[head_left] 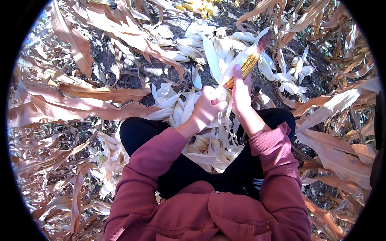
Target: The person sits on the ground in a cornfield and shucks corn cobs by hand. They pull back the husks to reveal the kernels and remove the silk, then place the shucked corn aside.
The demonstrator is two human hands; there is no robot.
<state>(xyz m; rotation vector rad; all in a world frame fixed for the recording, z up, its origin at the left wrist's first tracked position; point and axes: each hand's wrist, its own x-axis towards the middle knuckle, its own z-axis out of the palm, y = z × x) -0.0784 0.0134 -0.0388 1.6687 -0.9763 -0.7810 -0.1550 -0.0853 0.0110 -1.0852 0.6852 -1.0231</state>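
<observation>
A yellow corn cob [249,64] with a dark reddish silk tuft at its tip lies tilted up and to the right in my right hand [241,90]. My right thumb rests along the bared kernels, and the fingers wrap behind the cob. Pale corn husk [211,57] is peeled away from the cob on its left side, still joined near the base. My left hand [208,105] is closed in a fist on the husk at the cob's base, just left of my right hand. What lies inside the left fist is mostly hidden.
Loose pale husks [177,102] cover the ground ahead and between my legs. Several bare yellow cobs [203,7] lie in a pile at the far edge. Long dry corn leaves [116,34] and stalks crowd both sides. My bent knees [138,132] flank the work.
</observation>
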